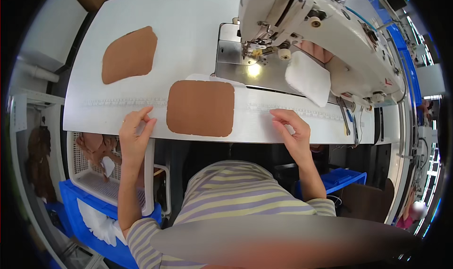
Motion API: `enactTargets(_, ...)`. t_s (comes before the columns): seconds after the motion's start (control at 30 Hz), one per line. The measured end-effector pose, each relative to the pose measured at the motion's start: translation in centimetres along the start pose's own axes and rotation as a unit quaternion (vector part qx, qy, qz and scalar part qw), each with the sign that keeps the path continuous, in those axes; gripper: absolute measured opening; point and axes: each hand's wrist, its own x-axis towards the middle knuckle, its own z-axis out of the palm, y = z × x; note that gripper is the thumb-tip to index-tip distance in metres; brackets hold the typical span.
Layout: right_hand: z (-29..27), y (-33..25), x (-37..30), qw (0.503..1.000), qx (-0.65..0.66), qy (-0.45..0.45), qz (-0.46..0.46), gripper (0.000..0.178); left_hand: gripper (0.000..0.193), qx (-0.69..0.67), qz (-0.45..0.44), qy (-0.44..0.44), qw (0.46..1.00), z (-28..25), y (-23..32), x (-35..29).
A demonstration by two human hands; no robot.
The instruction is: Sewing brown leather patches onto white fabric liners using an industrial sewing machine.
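Between half-open, empty hands (135,134) (297,136), the brown panel (200,108) lies lengthwise left to right.

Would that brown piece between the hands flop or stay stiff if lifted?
The brown piece looks thin, so it's probably light. Its matte, cloth-like surface suggests it may droop at the edges rather than stay stiff. Lying flat on the white table, it would likely slide, not roll.
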Motion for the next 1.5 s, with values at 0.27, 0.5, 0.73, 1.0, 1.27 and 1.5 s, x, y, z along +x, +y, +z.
enactTargets(0.27, 3.4, -1.0, 5.0, 0.962, -0.129, -0.082, -0.227, 0.021, 0.03, 0.119, 0.055, 0.054, 0.99, 3.1, 0.9, 4.3)
enactTargets(0.5, 4.8, 0.8, 5.0, 0.912, -0.215, -0.093, -0.336, 0.035, 0.02, 0.14, 0.062, -0.047, 0.987, 3.3, 0.6, 3.8)
enactTargets(0.73, 4.5, -2.3, 6.5, 0.989, 0.042, -0.076, -0.116, 0.051, 0.018, -0.117, 0.165, -0.003, 0.979, 3.2, 2.0, 0.7)
enactTargets(1.0, 4.0, -1.8, 4.7, 0.975, 0.072, -0.203, -0.043, 0.035, 0.032, -0.29, -0.037, 0.024, 0.956, 3.8, 4.3, 0.2)
enactTargets(1.27, 6.3, -2.3, 3.1, 0.995, 0.069, -0.023, 0.067, 0.03, 0.022, -0.154, 0.001, -0.033, 0.987, 5.2, 3.2, 1.6)
enactTargets(1.5, 6.3, -1.5, 4.1, 0.987, -0.093, 0.009, -0.132, 0.03, 0.017, -0.157, 0.016, -0.057, 0.986, 4.5, 3.5, 4.5)
